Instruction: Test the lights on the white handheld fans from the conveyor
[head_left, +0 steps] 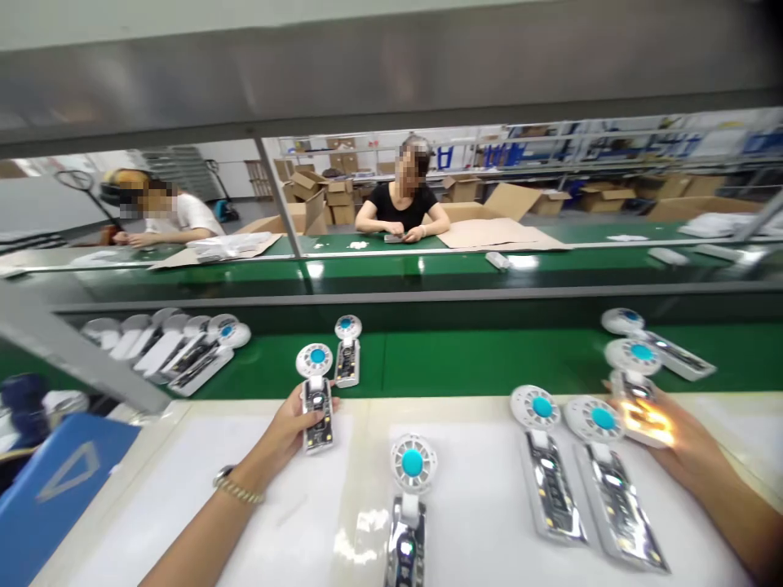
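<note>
Near the belt's edge, my left hand (298,425) is closed around a small fan unit (317,412) with a round white head, a teal centre and an exposed circuit board. On the right, my right hand (688,436) grips another fan unit (636,357) whose body glows orange. Two fan units, a left one (552,485) and a right one (617,493), lie side by side on the white worktop, left of my right hand. One more fan unit (409,465) lies at the front middle, cut off by the frame's bottom edge.
On the green belt (465,359) lie a fan unit (348,359), another at the right (679,355) and several overlapping units (196,350) at the left. A metal post (79,350) stands at left above a blue box (67,489). Two people sit across the line.
</note>
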The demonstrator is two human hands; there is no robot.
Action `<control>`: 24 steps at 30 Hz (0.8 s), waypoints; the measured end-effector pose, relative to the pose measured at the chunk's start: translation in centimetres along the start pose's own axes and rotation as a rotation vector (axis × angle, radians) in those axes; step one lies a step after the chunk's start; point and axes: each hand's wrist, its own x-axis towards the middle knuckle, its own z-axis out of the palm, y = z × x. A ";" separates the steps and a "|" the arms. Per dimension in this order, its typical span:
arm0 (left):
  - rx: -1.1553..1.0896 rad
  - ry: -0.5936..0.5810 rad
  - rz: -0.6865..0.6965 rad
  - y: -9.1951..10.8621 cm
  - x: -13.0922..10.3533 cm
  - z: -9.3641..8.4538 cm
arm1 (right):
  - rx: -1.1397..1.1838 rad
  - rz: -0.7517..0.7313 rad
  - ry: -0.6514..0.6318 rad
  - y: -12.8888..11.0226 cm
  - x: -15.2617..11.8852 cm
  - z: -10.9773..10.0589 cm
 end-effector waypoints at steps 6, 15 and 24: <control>0.048 0.080 -0.011 -0.3 0.5 -0.3 | 0.201 -0.003 -0.120 -0.2 -0.2 0.3; 0.132 0.123 -0.028 0.2 0.5 0.2 | 0.226 -0.033 -0.124 -0.2 0.1 0.5; 0.106 0.103 -0.018 0.3 0.2 0.2 | 0.176 0.026 -0.157 -0.4 -0.2 0.3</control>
